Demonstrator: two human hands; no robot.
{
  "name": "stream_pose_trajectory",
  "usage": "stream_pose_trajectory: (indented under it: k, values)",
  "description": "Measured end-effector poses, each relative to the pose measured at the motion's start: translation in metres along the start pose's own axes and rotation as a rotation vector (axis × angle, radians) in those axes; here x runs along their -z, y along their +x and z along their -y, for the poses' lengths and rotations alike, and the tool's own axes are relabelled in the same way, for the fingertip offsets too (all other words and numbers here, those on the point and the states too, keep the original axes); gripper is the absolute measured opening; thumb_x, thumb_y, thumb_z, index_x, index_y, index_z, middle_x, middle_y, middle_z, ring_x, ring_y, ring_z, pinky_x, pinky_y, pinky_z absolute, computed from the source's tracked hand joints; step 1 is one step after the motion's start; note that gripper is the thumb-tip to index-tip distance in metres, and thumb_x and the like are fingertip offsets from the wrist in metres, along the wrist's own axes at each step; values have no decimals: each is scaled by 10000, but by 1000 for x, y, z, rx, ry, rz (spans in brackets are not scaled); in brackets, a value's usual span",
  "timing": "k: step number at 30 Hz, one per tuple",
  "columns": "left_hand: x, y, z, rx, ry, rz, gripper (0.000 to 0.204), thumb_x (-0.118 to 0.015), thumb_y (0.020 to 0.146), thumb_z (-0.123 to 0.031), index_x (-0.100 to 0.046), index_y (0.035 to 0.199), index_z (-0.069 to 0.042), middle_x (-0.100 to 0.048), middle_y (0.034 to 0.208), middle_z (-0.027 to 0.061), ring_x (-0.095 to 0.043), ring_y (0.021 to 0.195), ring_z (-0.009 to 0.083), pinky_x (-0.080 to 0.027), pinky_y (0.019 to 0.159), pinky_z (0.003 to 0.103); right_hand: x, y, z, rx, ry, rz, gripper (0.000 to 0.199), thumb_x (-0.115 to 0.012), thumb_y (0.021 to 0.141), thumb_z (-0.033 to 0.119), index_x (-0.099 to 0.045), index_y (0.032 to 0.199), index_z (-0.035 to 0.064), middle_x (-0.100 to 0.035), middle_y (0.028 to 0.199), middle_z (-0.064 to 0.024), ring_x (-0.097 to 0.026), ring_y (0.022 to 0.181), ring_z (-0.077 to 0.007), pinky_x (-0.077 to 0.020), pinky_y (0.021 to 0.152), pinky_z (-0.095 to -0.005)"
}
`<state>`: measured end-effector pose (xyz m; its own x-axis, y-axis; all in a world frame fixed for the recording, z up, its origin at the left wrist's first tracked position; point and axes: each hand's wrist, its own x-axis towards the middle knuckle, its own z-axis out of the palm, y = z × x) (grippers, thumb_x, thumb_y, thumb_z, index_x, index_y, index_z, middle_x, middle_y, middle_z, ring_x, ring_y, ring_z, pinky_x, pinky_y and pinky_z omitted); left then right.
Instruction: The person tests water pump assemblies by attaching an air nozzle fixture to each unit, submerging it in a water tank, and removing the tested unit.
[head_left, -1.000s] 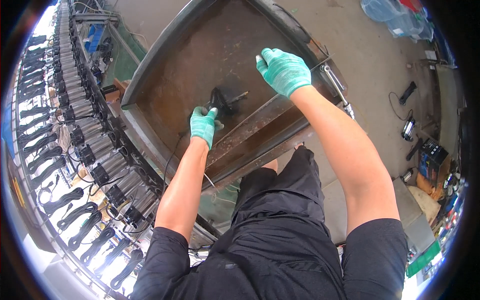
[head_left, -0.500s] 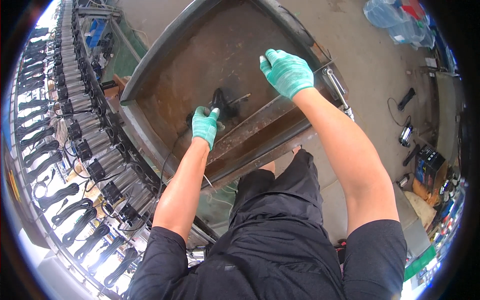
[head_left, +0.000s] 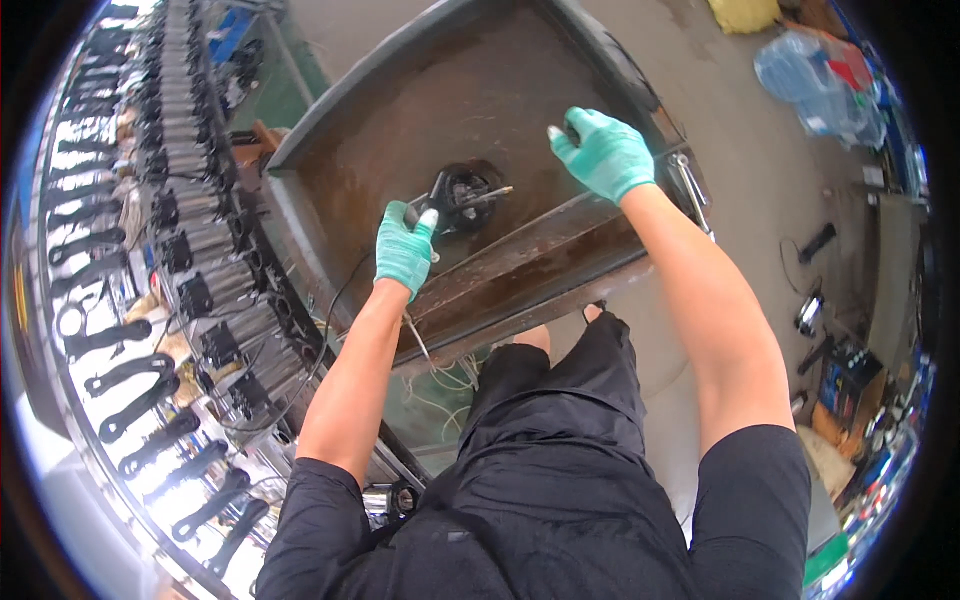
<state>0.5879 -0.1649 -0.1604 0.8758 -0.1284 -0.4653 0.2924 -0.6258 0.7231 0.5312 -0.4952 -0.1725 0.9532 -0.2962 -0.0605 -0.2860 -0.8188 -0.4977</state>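
Head view: near centre, the green-gloved left hand (head_left: 405, 247) seems curled around a black, metal-tipped device (head_left: 443, 206) over the brown metal basin (head_left: 420, 110); the green-gloved right hand (head_left: 606, 158), thumb parted, looks empty. A weak one-handed grip could drop the device.

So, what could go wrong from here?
The dark cord near the left forearm might snag on the metal tray if the left hand pulls away. The thin rod jutting out beside the black item could catch the right hand if it reaches in.
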Motion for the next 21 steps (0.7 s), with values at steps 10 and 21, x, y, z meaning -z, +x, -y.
stream_pose_trajectory:
  k: [10,21]
  values:
    - [60,-121,-61,-261,163,-277,301,-777,956,-98,-480,933,-59,-425,832,-5,-386,780,127,-418,724,272,17,-72,103,670,82,124,404,-650,1003,447,-678,1263,139,-720,1021,-115,-731,902,-356,-591,770,-473]
    - [25,-210,-70,-148,212,-371,351,-840,902,-260,-572,957,-41,-637,749,147,-627,695,329,-524,688,434,21,-123,105,663,254,381,267,-669,1012,293,-706,1126,55,-721,1014,-176,-701,918,-414,-558,785,-488]
